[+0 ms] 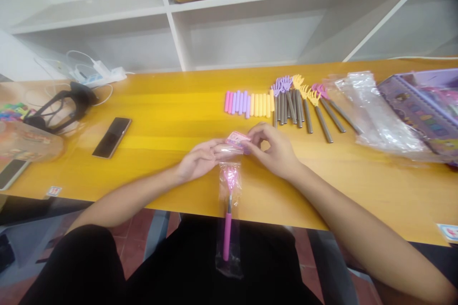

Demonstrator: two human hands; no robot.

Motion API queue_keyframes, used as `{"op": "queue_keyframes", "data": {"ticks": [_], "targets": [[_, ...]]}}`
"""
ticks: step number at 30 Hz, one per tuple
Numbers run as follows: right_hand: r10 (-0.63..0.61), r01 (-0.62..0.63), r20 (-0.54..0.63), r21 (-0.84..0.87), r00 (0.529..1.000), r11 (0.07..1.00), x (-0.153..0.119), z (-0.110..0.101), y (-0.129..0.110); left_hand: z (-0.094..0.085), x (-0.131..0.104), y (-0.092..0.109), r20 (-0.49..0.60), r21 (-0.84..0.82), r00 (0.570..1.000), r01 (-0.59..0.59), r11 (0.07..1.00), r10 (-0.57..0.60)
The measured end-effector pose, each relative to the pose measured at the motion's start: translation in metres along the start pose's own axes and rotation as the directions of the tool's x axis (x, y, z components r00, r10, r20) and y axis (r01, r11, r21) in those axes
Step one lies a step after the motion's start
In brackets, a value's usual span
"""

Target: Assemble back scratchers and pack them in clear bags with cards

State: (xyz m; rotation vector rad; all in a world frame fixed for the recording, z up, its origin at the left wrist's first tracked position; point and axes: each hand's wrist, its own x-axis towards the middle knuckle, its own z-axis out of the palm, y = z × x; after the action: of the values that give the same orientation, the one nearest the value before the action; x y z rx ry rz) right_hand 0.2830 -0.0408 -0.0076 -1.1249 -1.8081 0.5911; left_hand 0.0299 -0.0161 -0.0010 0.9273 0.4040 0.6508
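A pink back scratcher (pixel 227 233) with a metal shaft lies inside a clear plastic bag (pixel 229 267), extending across the table's front edge toward my lap. At the top of the bag is a small pink printed card (pixel 238 139). My left hand (pixel 198 158) is closed on the bag's upper end, next to the card. With thumb and forefinger, my right hand (pixel 274 150) pinches the card's right side. The fingertips are slightly blurred.
Behind my hands lie pink, purple and yellow handle sleeves (pixel 246 104) and several back scratchers with bare metal handles (pixel 296 109). Clear bags (pixel 379 114) and a purple box (pixel 422 105) are at right. A phone (pixel 112 137), headset (pixel 67 105) and power strip (pixel 103 76) are at left.
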Motion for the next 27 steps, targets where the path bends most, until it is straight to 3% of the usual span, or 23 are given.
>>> {"op": "queue_keyframes", "data": {"ticks": [9,19,27], "targets": [[-0.057,0.056,-0.020,-0.033,0.998,0.998,0.0008,0.0006,0.0015,-0.0047,-0.0022,-0.0015,0.050,-0.092,0.999,0.012,0.996,-0.008],[-0.095,0.094,-0.002,-0.041,0.996,0.995,-0.0001,0.0005,0.0020,-0.0046,-0.0028,0.0005,0.017,-0.132,1.000,-0.003,0.991,0.006],[-0.211,0.214,0.047,-0.068,0.976,0.974,0.0009,0.0014,0.0048,-0.0049,-0.0015,-0.0019,0.025,-0.126,1.000,-0.013,0.992,0.017]]}}
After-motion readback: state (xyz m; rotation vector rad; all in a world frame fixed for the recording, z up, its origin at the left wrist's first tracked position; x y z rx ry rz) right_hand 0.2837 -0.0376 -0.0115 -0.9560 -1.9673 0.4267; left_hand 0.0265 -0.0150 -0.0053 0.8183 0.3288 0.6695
